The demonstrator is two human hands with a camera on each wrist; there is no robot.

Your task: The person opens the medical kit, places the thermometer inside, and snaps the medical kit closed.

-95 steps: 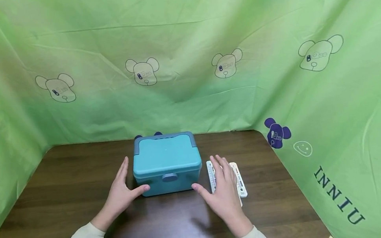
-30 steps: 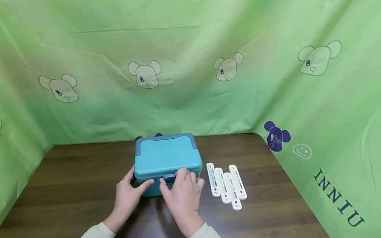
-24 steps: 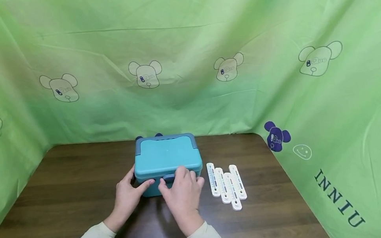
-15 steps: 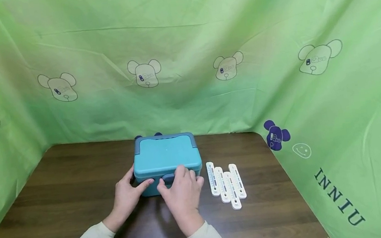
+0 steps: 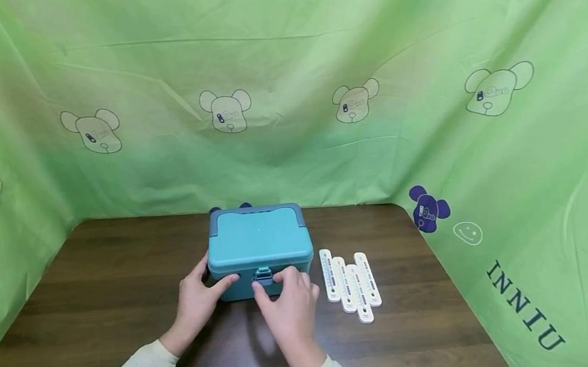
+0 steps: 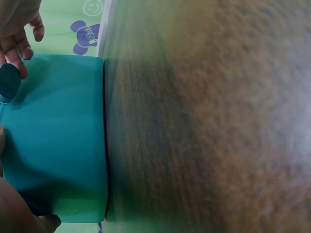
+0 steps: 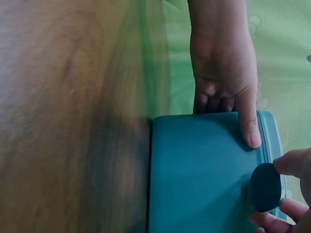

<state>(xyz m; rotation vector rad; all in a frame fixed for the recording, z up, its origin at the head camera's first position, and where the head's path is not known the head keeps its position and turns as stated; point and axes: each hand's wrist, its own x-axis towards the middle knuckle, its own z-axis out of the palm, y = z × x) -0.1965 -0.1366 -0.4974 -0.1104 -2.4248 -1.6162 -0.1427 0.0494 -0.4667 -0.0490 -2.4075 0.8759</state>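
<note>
A teal storage box with a blue-grey carry handle folded onto its lid stands on the table. My left hand grips its left end, thumb on the front and fingers round the side. At the front centre, the latch is swung out from the box, its inner side showing. My right hand pinches it between thumb and fingers. In the right wrist view the latch's dark oval face sits between those fingertips. The lid lies down on the box, and what is inside is hidden.
Several flat white strips with printed scales, like thermometers, lie side by side right of the box. A green cloth with bear prints hangs behind and beside the brown wooden table.
Both hands have come onto the box from beside it. The latch, flat against the front before, has swung outward and down as my right hand moved slightly down and right.
</note>
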